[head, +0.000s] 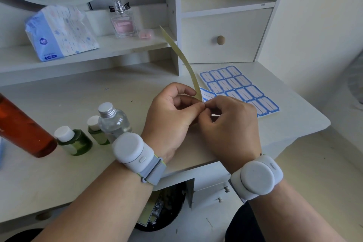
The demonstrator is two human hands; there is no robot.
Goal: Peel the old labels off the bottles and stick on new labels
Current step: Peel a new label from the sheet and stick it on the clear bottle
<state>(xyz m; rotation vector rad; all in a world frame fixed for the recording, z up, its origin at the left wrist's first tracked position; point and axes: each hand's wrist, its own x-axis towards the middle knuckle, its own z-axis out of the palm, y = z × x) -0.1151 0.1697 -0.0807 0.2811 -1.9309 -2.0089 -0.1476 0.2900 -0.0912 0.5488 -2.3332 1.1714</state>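
My left hand point(172, 112) pinches the lower end of a long yellowish backing strip point(183, 59) that curves up and away over the desk. My right hand point(225, 124) meets it fingertip to fingertip and pinches a blue-bordered label point(207, 94) half lifted from that strip. A sheet of several blue-bordered labels point(239, 88) lies flat on the desk just beyond my right hand. To the left stand a clear bottle with a silver cap point(113, 120), two small green bottles with white caps point(75, 141) point(96, 130), and an orange bottle point(21, 125) lying tilted at the left edge.
A white desk point(82, 96) with a shelf unit behind. The shelf holds a tissue pack point(59, 33), a pink perfume bottle point(123, 22) and a small pink item point(145, 34). A drawer with a wooden knob point(221, 40) is at right. A dark bin point(161, 208) sits below the desk.
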